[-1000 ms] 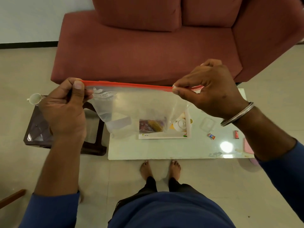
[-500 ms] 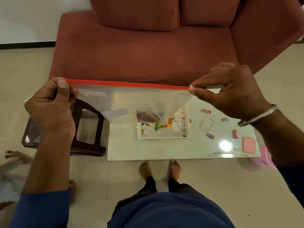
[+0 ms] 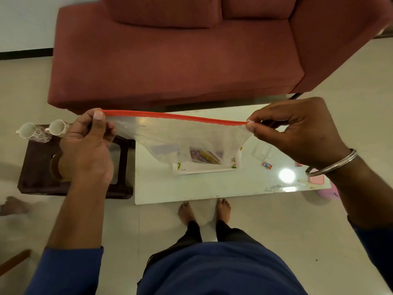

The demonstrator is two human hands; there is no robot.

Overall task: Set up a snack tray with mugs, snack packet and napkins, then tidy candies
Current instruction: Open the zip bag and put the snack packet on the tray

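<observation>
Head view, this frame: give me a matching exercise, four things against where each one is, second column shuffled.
Things:
1. zip bag
2. two mugs
3. tray
4. wrapped candy

Places:
A. on the dark stool
B. on the white table, partly behind the bag
C. loose on the white table, right of the tray
D. in the air, pinched by the left hand and the right hand

Pairs: 1-D, 2-A, 3-B, 4-C

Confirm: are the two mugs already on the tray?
No. Both mugs stand on the dark stool to the left, while the tray lies on the white table.
</observation>
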